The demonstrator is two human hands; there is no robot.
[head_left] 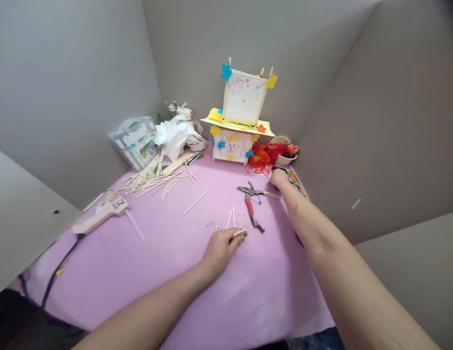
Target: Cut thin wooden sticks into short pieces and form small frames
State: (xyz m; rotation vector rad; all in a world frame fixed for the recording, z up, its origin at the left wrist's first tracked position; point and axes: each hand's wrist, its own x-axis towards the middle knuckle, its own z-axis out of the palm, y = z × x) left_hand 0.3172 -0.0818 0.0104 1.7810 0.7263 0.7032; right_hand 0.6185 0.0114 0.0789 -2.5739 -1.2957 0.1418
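Note:
My left hand (222, 248) is closed around a small bundle of short wooden sticks (240, 233) near the table's middle; their cut ends show at the fingers. Several short sticks (218, 218) lie just beyond it. My right arm reaches to the back right, where my right hand (280, 179) is beside red yarn (262, 156) and a tray of coloured pens (298, 183). Its fingers are hidden, so what it holds, if anything, cannot be seen. Red-handled pliers (250, 206) and a second tool with its jaws (253, 191) lie between the hands.
A two-tier paper lantern (244, 99) with paper flowers stands at the back. Loose sticks (164, 172), white tissue (177, 136) and a marker case (136, 143) are at back left. A corded glue gun (104, 211) lies on the pink-covered table (138, 277).

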